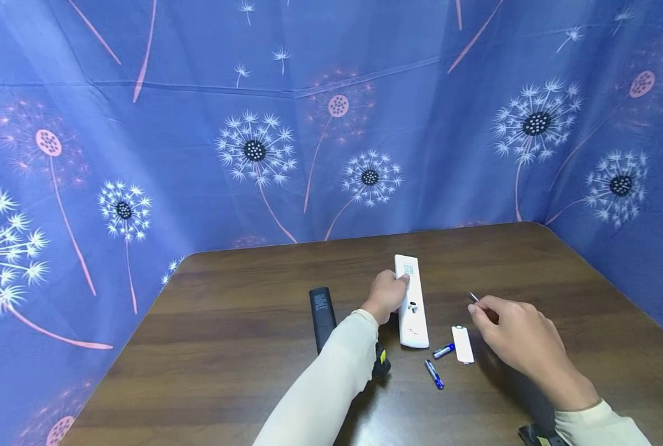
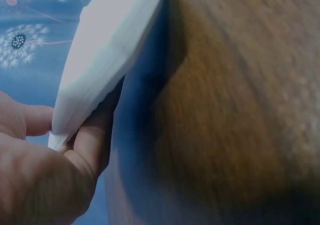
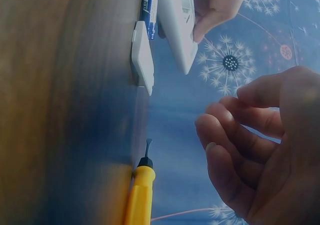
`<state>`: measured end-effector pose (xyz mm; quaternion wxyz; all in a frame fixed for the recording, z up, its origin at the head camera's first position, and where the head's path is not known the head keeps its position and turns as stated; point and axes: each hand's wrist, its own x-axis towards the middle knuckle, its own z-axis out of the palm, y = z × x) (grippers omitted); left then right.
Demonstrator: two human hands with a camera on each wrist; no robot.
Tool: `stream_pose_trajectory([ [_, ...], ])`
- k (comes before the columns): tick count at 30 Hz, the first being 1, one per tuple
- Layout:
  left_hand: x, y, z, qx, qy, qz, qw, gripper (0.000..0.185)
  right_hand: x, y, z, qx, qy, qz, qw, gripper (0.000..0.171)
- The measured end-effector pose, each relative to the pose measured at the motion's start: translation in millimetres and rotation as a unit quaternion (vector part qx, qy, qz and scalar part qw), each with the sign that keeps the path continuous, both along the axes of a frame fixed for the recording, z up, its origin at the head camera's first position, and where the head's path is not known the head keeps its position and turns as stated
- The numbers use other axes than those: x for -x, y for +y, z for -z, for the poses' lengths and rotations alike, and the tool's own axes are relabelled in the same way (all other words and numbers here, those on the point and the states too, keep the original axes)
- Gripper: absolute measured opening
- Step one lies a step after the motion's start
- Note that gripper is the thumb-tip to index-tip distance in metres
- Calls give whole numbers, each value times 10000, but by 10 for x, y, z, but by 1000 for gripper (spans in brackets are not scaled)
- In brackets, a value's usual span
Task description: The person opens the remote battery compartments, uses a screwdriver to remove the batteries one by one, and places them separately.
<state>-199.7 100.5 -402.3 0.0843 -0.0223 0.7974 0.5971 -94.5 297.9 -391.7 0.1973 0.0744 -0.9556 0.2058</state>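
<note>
My left hand (image 1: 386, 296) is gripping the white remote (image 1: 411, 301); my right hand (image 1: 518, 337), fingers (image 3: 225, 135) relaxed, is hovering beside the screwdriver (image 3: 138, 195).

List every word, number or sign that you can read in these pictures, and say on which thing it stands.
None can be read.
White remote: label near its top, too small.
Black remote: pale print, too small.
Blue battery: white lettering, blurred and cut off.
Cover and yellow screwdriver: no text visible.

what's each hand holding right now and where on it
The left hand grips the white remote by its left edge, near mid-length. The right hand holds nothing, fingers loose.
</note>
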Motion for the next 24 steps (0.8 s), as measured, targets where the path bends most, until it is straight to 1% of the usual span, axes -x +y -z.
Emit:
stream_pose_trajectory([
  [3, 21, 18, 27, 44, -14, 7, 10000, 23, -11, 9, 5, -35, -8, -7, 10000, 30],
  [6, 44, 39, 36, 186, 1, -75, 9998, 24, -4, 12, 5, -32, 6, -25, 10000, 29],
  [9, 68, 65, 36, 464, -33, -189, 9987, 24, -2, 7, 6, -11, -7, -31, 10000, 26],
  [12, 138, 67, -10, 776, 10, -352, 9964, 23, 34, -17, -25, -8, 39, -32, 10000, 21],
  [15, 181, 76, -18, 1042, 97, -503, 9932, 23, 28, -19, -31, 0, -5, -19, 10000, 19],
  [18, 168, 89, 19, 1201, 130, -578, 9910, 23, -6, -15, -8, -25, -104, -55, 9999, 20],
  [21, 148, 101, 93, 1247, 43, -624, 9902, 25, -29, -19, 25, -58, -184, -118, 9997, 23],
  [24, 145, 98, 127, 1372, 39, -662, 9883, 27, -32, -23, 36, -57, -330, -114, 9994, 24],
])
